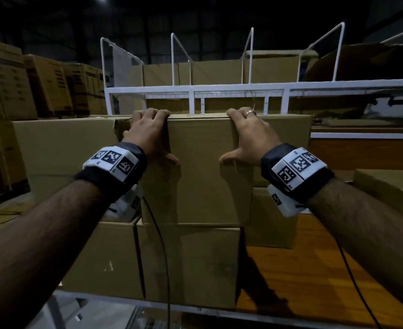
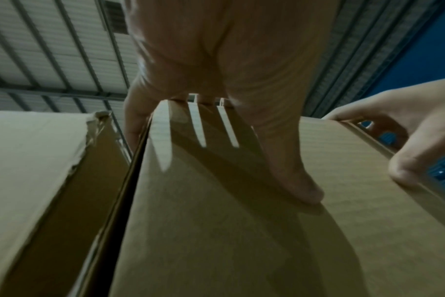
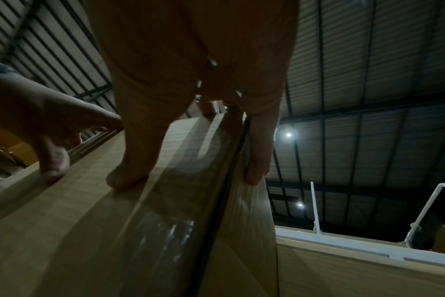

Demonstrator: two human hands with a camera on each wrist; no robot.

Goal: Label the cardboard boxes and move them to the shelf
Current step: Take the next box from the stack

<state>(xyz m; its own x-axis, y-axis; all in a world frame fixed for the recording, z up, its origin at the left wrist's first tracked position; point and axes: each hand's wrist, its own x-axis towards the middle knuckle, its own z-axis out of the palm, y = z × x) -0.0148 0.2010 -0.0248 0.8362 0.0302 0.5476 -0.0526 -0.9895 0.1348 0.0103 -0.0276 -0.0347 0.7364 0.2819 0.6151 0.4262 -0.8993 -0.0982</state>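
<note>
Both your arms reach straight forward. Your left hand [image 1: 148, 134] hooks its fingers over the far top edge of the plain brown cardboard box [image 1: 200, 176], near its left corner, with the thumb pressed flat on the near face. Your right hand [image 1: 250, 136] mirrors it near the right corner: fingers curled over the top edge, thumb splayed inward on the front face, a silver ring [image 1: 250, 113] on one finger. So each grip is clenched on that box.

The left wrist view shows your thumb [image 2: 292, 172] lying along the cardboard, and the right wrist view shows a strip of clear glossy tape [image 3: 165, 231] running down the box's face.

The box stands upright on top of lower brown cartons [image 1: 186, 264], wedged between neighbouring cartons on either side, just in front of the white metal wire shelf [image 1: 243, 87] with its upright dividers. More cartons stand behind the shelf frame.

Black-and-white square marker tags [image 1: 112, 160] sit on both wristbands; their patterns are not readable text. Stacked cartons [image 1: 46, 86] far left carry printing too blurred to read. No label shows on the held box's near face.
</note>
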